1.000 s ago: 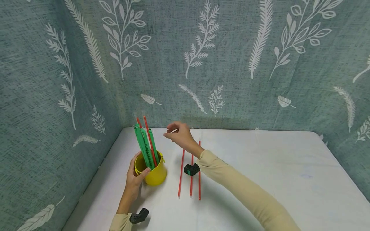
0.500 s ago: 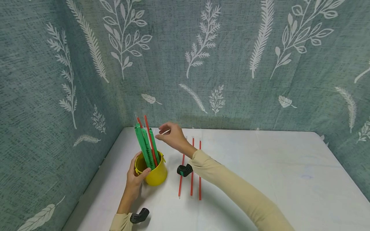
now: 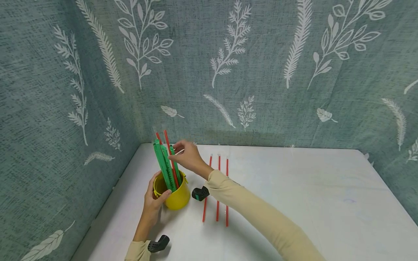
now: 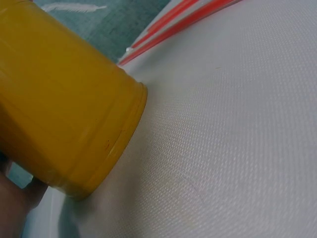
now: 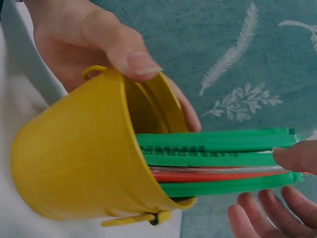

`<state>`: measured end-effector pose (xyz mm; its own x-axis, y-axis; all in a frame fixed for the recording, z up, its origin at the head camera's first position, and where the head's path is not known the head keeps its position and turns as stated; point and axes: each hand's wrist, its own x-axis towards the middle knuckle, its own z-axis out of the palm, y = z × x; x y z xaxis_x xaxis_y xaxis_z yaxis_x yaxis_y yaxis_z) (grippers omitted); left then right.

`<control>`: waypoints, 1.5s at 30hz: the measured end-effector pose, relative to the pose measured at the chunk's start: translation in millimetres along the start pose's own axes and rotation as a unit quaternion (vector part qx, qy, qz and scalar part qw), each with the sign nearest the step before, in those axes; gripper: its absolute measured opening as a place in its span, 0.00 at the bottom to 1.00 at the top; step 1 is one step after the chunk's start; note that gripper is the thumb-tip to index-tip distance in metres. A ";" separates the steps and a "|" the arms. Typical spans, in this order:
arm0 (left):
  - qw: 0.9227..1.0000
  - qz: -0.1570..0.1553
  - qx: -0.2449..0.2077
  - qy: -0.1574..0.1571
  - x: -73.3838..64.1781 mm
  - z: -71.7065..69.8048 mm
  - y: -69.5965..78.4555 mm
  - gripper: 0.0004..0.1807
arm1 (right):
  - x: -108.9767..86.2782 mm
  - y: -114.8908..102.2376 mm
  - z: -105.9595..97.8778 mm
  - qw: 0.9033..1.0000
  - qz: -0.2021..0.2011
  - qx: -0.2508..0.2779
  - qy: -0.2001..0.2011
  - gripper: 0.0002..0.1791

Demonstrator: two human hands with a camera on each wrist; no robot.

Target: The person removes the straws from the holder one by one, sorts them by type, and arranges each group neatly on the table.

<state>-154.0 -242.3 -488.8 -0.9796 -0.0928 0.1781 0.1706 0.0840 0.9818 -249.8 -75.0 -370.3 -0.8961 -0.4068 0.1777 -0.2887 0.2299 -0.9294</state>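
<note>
My left hand [image 3: 153,207] grips the small yellow bucket [image 3: 177,199], thumb over its rim, as the right wrist view also shows. The bucket is tilted a little on the table. Long narrow green packets [image 5: 198,141] with dark print and thin red straws [image 3: 167,137] stick up out of it. At their upper ends is my right hand [image 3: 190,156]. Its thumb [image 5: 297,157] touches or nearly touches a green packet, while the fingers [image 5: 272,215] stay spread below, apart from the thumb. The straws' lower ends are hidden inside the bucket.
Three red straws [image 3: 217,210] lie roughly parallel on the white table [image 3: 294,188], right of the bucket and partly under my right forearm. Patterned green-grey cloth [image 3: 261,72] hangs behind the table and along its left side.
My right hand has moved left, from above the table to the tops of the packets and straws in the bucket. My left hand has kept its grip on the bucket.
</note>
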 end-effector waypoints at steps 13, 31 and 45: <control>1.000 -0.010 0.006 0.008 -1.0 1.5 0.0 0.39 | -0.7 15.9 18.0 1.000 0.013 -0.017 0.021 0.20; 1.000 -0.004 0.005 0.003 -1.5 1.0 0.2 0.38 | -4.7 13.4 10.7 0.998 -0.036 0.000 0.049 0.13; 1.000 0.004 0.002 0.012 -2.0 2.8 0.9 0.38 | -6.4 -19.2 -15.5 0.987 -0.117 0.069 0.083 0.12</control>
<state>-152.2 -239.3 -488.5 -0.9756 -0.1150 0.1869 0.1774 0.0881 0.9802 -243.8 -63.1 -348.6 -0.8561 -0.2822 0.4329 -0.4563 0.0197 -0.8896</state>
